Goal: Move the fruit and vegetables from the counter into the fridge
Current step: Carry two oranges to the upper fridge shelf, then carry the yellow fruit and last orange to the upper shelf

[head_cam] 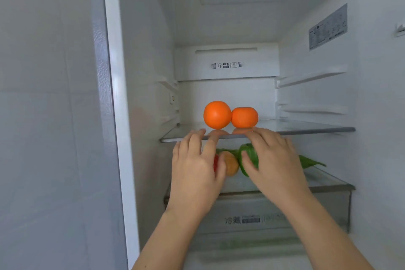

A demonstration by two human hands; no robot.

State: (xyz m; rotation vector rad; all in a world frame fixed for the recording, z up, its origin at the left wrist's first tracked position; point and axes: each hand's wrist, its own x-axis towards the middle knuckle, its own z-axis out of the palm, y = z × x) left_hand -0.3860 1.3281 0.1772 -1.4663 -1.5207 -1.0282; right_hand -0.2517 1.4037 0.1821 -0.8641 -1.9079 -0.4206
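Observation:
Two oranges (217,114) (244,117) stand side by side, touching, on the fridge's upper glass shelf (306,127). On the lower glass shelf (328,182) lie a green pepper (247,159), a long green vegetable (311,162), a yellow-orange fruit (230,162) and a red one (216,162), mostly hidden. My left hand (195,169) covers the red fruit, fingers spread; whether it grips the fruit is hidden. My right hand (274,160) wraps around the green pepper.
The fridge door frame (114,94) rises at the left. A clear drawer (263,215) with printed lettering sits under the lower shelf. Side rails (311,76) and a label (327,27) are on the right inner wall. The right half of the upper shelf holds nothing.

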